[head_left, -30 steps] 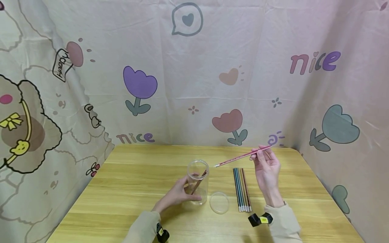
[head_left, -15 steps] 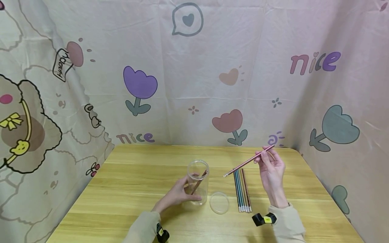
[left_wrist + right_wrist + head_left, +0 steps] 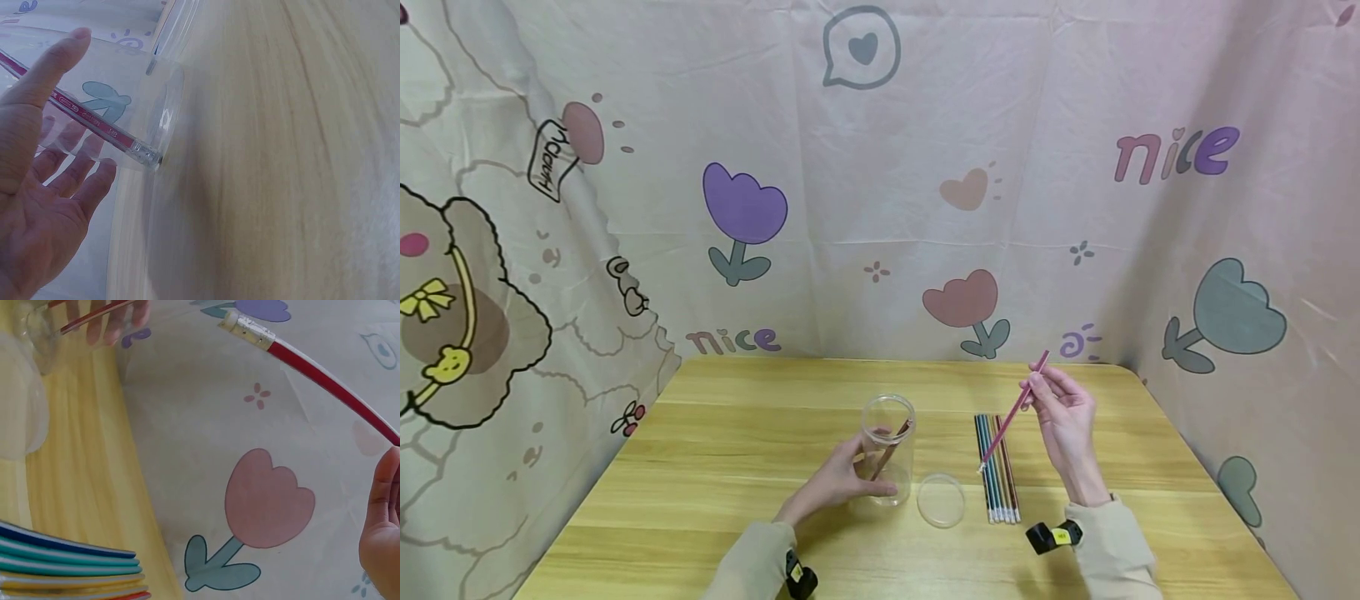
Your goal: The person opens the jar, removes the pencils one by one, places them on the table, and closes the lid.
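My left hand [image 3: 838, 477] grips a clear plastic jar [image 3: 904, 467] that stands upright on the table with its mouth uncovered. Inside the jar leans a red pencil [image 3: 94, 120], its eraser end down at the base in the left wrist view. My right hand [image 3: 1065, 421] pinches another red pencil [image 3: 1015, 410] near its upper end, eraser end slanting down to the left. That pencil's white eraser [image 3: 230, 322] shows up close in the right wrist view. Below it, a row of several pencils [image 3: 996, 475] in blue, teal, yellow and red lies on the table.
A round clear lid [image 3: 942, 501] lies flat on the wooden table [image 3: 737, 433] between the jar and the pencil row. Behind the table's far edge hangs a printed cloth [image 3: 850, 208], with more cloth along both sides.
My right hand has shifted slightly right, and the pencil in it has swung from nearly level to steep, its eraser end now lower over the row. The left hand and jar stay put.
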`<move>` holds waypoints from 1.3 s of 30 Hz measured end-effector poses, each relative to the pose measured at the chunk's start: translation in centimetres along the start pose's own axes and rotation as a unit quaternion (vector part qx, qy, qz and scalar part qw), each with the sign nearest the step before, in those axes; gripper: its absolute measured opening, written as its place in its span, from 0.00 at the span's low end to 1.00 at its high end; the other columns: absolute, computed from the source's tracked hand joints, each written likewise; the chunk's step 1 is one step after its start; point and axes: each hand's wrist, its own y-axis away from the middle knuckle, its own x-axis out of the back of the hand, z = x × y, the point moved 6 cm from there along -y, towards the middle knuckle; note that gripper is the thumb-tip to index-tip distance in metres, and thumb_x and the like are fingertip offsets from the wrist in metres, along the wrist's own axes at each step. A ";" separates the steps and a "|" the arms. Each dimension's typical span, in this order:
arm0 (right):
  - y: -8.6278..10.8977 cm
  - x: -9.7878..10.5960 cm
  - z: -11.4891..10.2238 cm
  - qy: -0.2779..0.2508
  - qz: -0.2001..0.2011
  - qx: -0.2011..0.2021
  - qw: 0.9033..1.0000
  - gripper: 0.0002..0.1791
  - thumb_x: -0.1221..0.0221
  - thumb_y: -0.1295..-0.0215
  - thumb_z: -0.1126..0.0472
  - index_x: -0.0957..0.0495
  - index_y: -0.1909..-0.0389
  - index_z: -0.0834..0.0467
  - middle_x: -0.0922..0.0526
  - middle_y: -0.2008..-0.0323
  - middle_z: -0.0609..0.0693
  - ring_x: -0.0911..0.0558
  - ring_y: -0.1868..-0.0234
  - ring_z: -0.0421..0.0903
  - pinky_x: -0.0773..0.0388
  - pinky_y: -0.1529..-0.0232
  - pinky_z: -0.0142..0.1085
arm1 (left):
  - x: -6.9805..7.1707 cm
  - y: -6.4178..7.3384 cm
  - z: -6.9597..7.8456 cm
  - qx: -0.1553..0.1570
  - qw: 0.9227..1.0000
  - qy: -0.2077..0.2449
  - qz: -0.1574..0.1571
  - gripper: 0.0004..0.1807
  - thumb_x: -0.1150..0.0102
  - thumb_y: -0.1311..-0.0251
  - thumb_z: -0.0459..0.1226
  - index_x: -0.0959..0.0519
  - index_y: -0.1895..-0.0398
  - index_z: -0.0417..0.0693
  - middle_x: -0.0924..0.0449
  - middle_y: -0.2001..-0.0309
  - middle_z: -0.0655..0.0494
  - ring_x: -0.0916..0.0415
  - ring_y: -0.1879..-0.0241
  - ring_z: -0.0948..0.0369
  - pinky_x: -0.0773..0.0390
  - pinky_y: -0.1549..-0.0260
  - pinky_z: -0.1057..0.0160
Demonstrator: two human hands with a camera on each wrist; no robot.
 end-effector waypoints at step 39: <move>-0.3 4.8 3.1 0.285 -0.008 -0.169 0.944 0.09 0.37 0.34 0.68 0.17 0.55 0.68 0.13 0.74 0.44 0.21 0.80 0.36 0.19 0.79 0.25 | 0.1 0.0 0.0 -0.012 1.000 0.001 -0.001 0.23 0.21 0.53 0.36 0.26 0.58 0.44 0.31 0.29 0.42 0.30 0.31 0.41 0.30 0.29 0.40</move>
